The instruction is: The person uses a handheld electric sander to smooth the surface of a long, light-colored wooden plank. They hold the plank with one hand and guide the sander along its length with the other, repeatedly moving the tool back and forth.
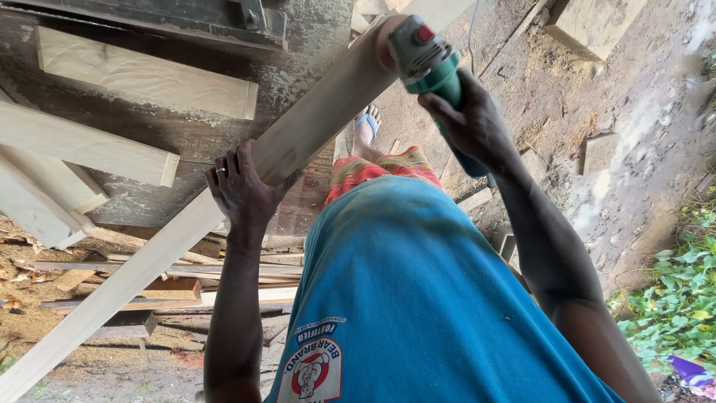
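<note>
A long pale wooden plank [149, 257] runs diagonally from the lower left to the top centre. My left hand [242, 190] grips its edge near the middle, a ring on one finger. My right hand [466, 123] holds a green angle grinder [425, 60] by its body. The grinder's disc end rests against the plank's face near the top. My blue shirt fills the lower centre, and a foot in a blue sandal [367, 128] shows beyond the plank.
A dark workbench [186, 142] carries several pale wood pieces [145, 75]. Offcuts and slats [171, 287] lie on sawdust at the lower left. Bare dirt ground with stone blocks [600, 153] lies to the right, green plants [682, 291] at the far right.
</note>
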